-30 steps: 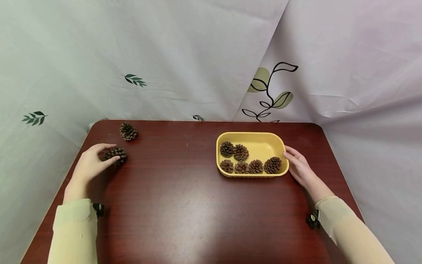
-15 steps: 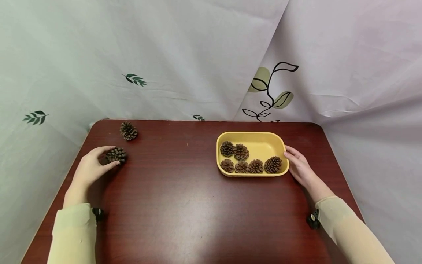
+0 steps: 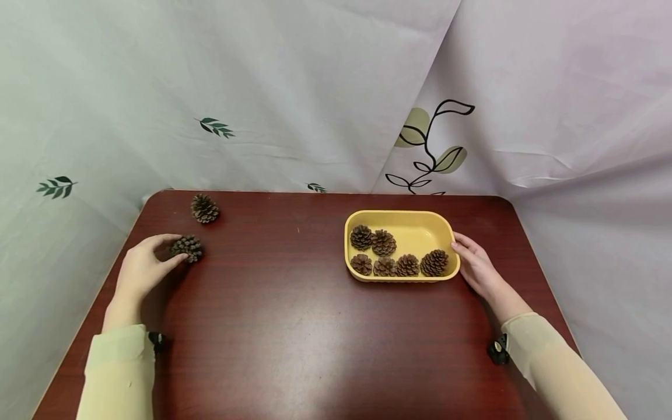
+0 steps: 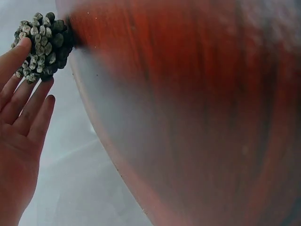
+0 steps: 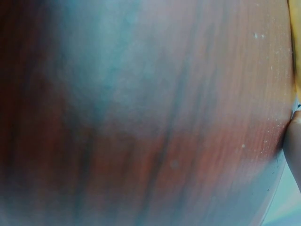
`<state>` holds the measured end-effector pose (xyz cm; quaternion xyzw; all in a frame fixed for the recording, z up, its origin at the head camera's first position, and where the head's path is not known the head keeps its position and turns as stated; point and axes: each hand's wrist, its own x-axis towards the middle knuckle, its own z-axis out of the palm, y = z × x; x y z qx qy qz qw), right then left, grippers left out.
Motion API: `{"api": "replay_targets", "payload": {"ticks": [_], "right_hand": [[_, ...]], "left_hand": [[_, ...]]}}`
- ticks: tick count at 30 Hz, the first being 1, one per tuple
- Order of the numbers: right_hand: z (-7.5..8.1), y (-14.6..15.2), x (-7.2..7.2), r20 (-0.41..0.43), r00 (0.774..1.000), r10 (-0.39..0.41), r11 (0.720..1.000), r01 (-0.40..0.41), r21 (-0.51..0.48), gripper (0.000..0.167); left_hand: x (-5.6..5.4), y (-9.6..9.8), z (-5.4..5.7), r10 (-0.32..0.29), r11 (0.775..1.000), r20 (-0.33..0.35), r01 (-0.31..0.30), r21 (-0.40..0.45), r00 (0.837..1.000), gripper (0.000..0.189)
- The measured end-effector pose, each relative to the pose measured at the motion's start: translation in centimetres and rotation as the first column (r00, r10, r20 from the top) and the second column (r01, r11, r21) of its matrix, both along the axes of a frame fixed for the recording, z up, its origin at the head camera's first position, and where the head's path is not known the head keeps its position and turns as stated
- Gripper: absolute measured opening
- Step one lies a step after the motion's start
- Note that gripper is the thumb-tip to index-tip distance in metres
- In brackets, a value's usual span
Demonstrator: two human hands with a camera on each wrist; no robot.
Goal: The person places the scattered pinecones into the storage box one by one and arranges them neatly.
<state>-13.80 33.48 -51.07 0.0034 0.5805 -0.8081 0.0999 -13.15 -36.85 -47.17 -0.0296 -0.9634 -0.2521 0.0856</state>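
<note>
At the table's left side, my left hand (image 3: 140, 269) holds a brown pine cone (image 3: 191, 248) between thumb and fingers. The left wrist view shows the thumb across this cone (image 4: 46, 47) and fingertips under it. A second pine cone (image 3: 204, 209) lies just behind, near the back left corner. My right hand (image 3: 479, 269) grips the right end of a yellow plastic tub (image 3: 422, 227), thumb at its rim. Several pine cones (image 3: 385, 242) lie inside the tub, along its front and left. Only a sliver of the tub (image 5: 297, 42) and part of the hand (image 5: 293, 148) show in the right wrist view.
The dark red-brown wooden table (image 3: 283, 315) has rounded back corners. A pale cloth curtain (image 3: 294, 105) with printed leaves hangs right behind it and along both sides. Wide tabletop lies between the tub and the left hand.
The left hand's thumb and fingers have shifted slightly on the pine cone, which has turned and moved a little to the right. The right hand and the tub have stayed put.
</note>
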Motion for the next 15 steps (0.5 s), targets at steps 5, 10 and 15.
{"api": "replay_targets", "payload": {"ticks": [5, 10, 15], "right_hand": [[0.07, -0.03, 0.02, 0.001, 1.0, 0.0, 1.0, 0.0, 0.0, 0.029], [0.13, -0.04, 0.06, -0.002, 1.0, 0.006, 1.0, -0.006, -0.009, 0.03], [0.19, -0.11, 0.1, -0.007, 1.0, 0.007, 1.0, -0.007, -0.016, 0.031]], "left_hand": [[0.18, 0.04, -0.1, 0.022, 1.0, -0.032, -0.022, 0.017, 0.999, 0.04], [0.3, 0.03, -0.16, 0.035, 0.999, -0.044, -0.034, 0.017, 0.998, 0.04], [0.17, 0.59, 0.03, 0.026, 0.999, -0.069, -0.024, 0.031, 0.997, 0.039]]}}
